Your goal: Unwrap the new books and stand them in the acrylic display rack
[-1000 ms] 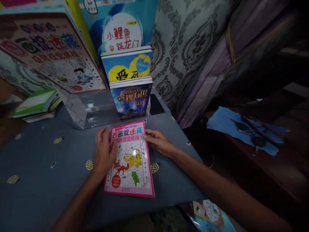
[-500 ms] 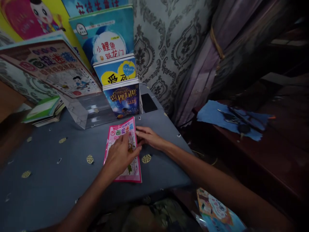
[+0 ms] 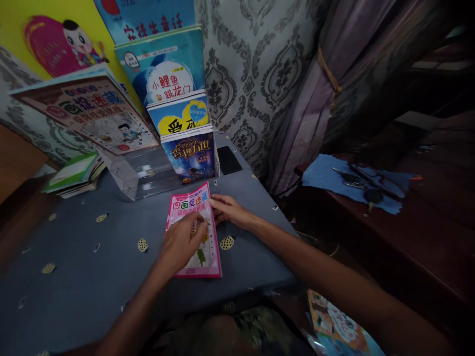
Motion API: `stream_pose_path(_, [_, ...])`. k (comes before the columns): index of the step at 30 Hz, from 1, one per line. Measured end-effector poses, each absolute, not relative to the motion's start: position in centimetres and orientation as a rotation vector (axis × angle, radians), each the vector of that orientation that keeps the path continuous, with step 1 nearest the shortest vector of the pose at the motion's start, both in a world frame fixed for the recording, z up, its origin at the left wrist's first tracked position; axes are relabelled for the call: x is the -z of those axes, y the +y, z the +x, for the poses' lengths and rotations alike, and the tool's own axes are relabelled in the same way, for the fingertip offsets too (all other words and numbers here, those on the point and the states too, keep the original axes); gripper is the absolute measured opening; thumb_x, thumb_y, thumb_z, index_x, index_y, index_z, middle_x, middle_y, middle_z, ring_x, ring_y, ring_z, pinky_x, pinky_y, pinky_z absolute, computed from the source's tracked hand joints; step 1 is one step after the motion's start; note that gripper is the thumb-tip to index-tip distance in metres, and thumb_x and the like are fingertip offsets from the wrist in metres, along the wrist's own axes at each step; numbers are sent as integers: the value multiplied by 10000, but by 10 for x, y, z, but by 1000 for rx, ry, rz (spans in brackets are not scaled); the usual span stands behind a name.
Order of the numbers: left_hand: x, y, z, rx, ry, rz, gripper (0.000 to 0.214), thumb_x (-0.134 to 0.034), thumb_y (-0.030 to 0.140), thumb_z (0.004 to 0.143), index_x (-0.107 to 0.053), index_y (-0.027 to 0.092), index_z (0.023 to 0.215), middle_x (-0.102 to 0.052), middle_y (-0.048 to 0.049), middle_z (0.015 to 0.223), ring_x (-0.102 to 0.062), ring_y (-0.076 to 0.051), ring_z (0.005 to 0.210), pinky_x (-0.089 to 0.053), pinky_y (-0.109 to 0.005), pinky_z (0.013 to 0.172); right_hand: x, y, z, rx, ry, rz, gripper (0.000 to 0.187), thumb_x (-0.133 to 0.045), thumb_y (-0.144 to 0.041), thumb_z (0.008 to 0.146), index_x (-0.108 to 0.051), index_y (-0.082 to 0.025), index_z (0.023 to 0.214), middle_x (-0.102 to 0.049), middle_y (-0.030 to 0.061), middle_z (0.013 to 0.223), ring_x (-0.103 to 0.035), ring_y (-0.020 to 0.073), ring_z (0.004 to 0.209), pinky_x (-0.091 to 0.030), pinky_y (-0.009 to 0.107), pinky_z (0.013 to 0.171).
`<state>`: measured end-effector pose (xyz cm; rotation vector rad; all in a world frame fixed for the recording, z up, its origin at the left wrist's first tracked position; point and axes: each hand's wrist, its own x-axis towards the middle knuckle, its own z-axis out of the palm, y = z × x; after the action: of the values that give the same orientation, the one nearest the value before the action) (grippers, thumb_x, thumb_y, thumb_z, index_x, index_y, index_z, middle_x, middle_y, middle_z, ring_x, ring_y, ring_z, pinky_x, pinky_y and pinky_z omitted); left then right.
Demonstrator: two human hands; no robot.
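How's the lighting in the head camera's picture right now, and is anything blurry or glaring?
Head view: dim overall, with the right side very dark behind the blue cloth; head view: pale glare streaks on the clear stand; head view: the left forearm looks soft toward the bottom edge, while the large title on the pink book is readable.

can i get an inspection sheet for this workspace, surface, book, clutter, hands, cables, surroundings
Surface: blue-grey tablecloth with pineapple print
Job's things: pink book, cover up on the tablecloth
Clutter: clear stand holding upright books; book pile at left; dark flat item behind the stand
Hands: left hand over the pink cover; right hand at its right edge, grip unclear
Cables: thin strand right of the table, too dim to identify
Surroundings: tied-back curtain, patterned backdrop; at right, blue cloth bearing small items
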<state>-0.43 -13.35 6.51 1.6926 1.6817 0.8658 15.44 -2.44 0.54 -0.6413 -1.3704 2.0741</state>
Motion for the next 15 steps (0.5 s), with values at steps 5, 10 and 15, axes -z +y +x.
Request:
stream_pose_path(5, [-52,-137,-22,-897,1706,1751,267,-572,434,903,-695,236,1032,-722,-85,1060,-646,-278,1035,-452,-397,988,2,-23,155,-2004,-1431,-662,519,-819,-494,731,-665,-179,1113,-754,39,866,-693,152,688,-577,247,579])
stream_pose_path(10, [-24,-129,-75,-1179,1963,1537,411,-685,366,802,-633,209,1178,-666,-136,1215,-581,-319,1201,-397,-480,1085,-1,-26,156,-1972,-1456,-662,538,-795,-533,751,-674,-201,1156,-762,52,907,-710,176,731,-558,249,584])
stream_pose_path(15, [-12,-119,-95,-1465,1578,877,474,-826,369,684,-658,205,1095,-754,-85,984,-704,-275,1005,-535,-381,913,-7,-29,155,-1938,-1483,-646,535,-778,-534,779,-666,-230,1205,-752,60,912,-657,148,646,-449,180,429])
